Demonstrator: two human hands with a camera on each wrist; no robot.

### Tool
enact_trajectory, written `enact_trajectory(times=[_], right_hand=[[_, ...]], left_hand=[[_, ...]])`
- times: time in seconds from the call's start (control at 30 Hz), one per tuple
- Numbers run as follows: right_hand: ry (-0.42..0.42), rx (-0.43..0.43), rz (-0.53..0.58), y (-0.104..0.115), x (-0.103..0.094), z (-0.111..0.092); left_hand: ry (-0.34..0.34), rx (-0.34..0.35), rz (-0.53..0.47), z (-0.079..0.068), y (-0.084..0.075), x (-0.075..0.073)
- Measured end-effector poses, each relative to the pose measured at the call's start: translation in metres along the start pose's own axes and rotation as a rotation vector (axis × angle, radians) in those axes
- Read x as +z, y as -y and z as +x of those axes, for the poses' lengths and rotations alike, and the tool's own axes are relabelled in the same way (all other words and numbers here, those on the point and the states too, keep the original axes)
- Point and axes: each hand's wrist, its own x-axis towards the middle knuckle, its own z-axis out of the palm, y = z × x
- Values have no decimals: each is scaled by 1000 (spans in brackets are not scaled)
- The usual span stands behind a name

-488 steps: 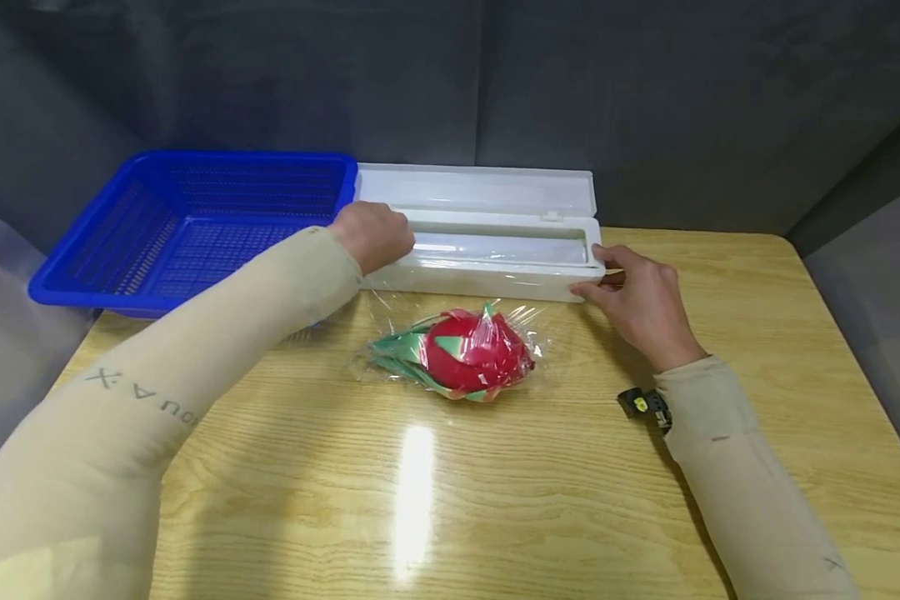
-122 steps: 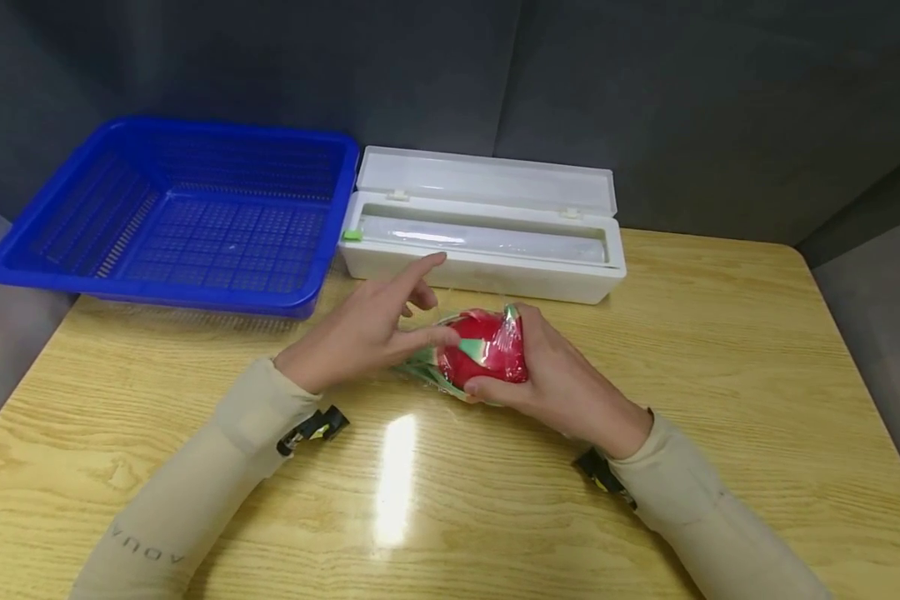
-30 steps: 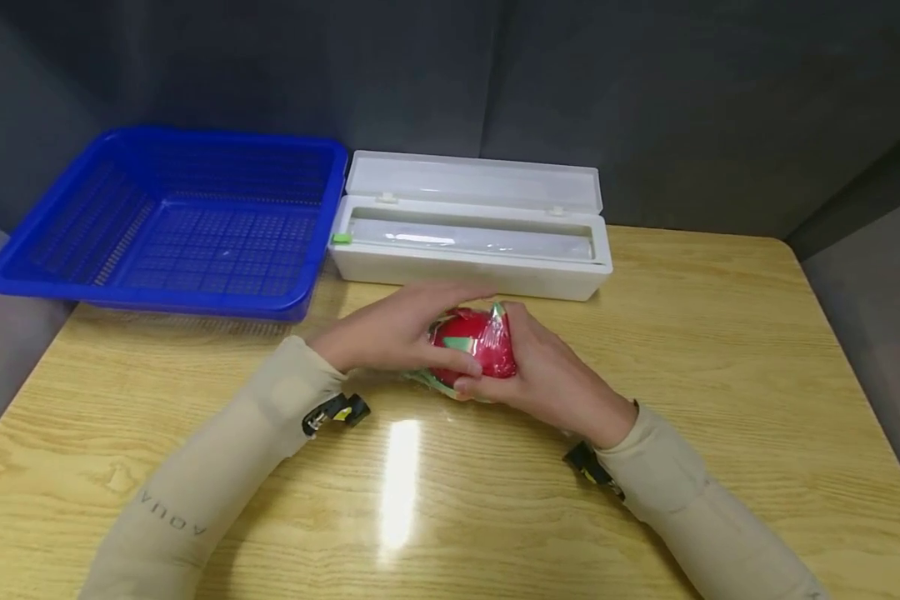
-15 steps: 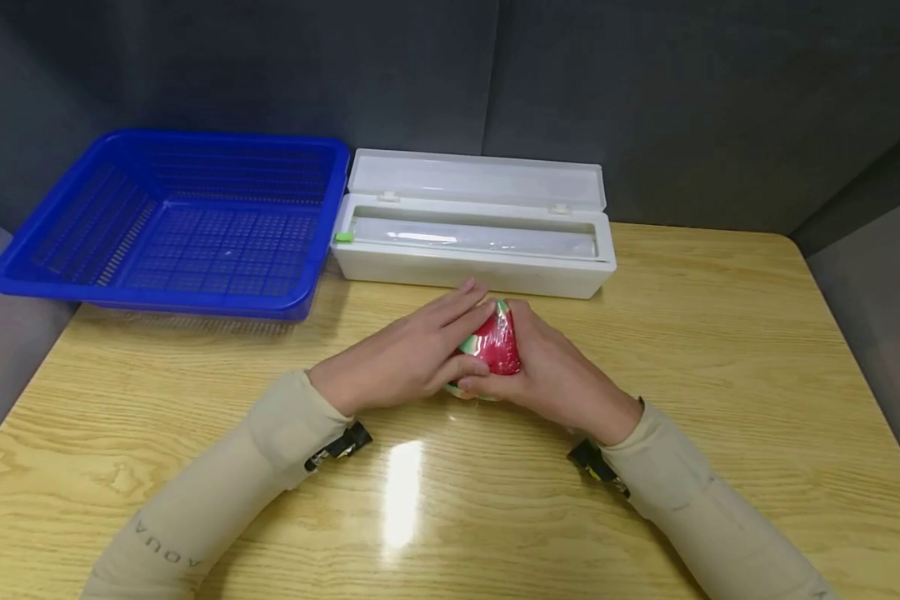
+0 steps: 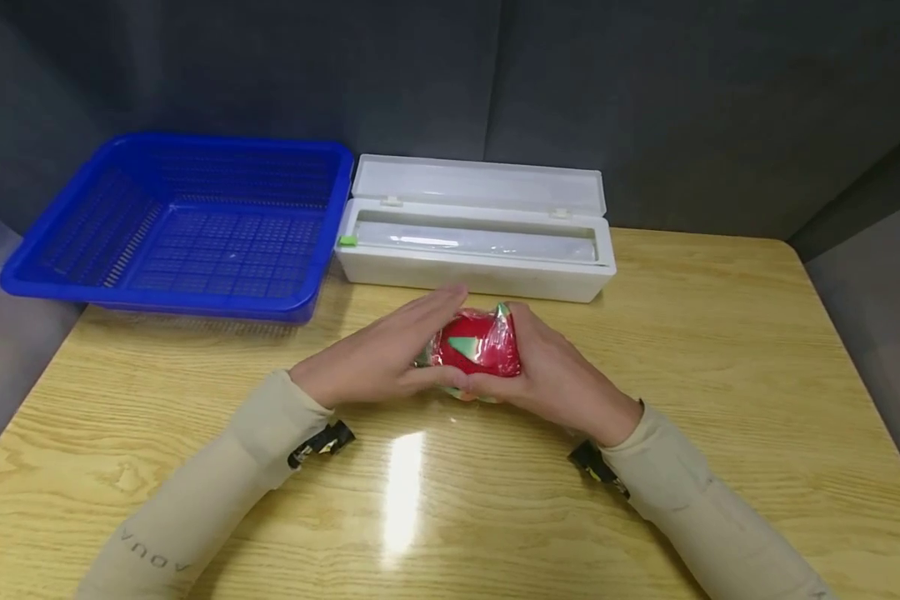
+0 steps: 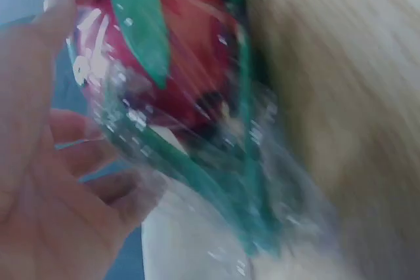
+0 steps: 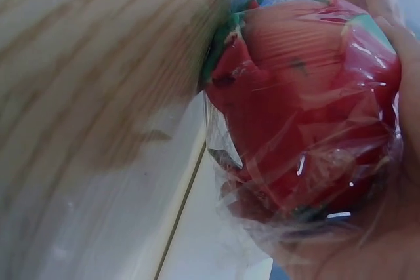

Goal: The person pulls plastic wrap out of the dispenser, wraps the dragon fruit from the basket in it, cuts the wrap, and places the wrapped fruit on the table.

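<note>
A red dragon fruit [image 5: 483, 352] with green scales lies near the middle of the table, wrapped in clear plastic film. My right hand [image 5: 558, 367] grips its right end, thumb on the near side. From the left, my left hand [image 5: 375, 354] reaches around the other end with thumb and fingers spread in a V, its thumb tip meeting the right thumb. In the left wrist view, crumpled film [image 6: 295, 208] trails past the fruit's long green leaves, with the left fingers [image 6: 79, 152] spread beside it. Taut and wrinkled film covers the red side in the right wrist view.
Behind the hands stands a white cling film box [image 5: 472, 279] with its lid up and a film roll [image 5: 472, 240] inside. A blue plastic basket [image 5: 172, 305] stands to its left. A dark curtain [image 5: 645, 100] hangs behind the table [image 5: 720, 375].
Earlier, the right hand was at the film box; it now holds the fruit. Half a second ago the left fingers covered the fruit's top; they have drawn back left, uncovering it.
</note>
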Motion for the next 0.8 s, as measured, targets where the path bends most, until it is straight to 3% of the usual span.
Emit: enact_trajectory(times=[0.17,0.33,0.43,0.67,0.8], right_hand=[[28,21,-3,-1,-2,0],[43,-8,-5,-1,-10,-3],[67,4,-38,-2,-20,-5],[241,52,-182,-3,-38,-10],[249,62,-238,-3,-42,-10]], left_hand=[[40,10,-48,-5,9,1],[24,28,-46,-6,12,2],[25,25,-43,-6,11,2],[37,8,-43,-8,13,1],[54,-30,-35,-11,17,1]])
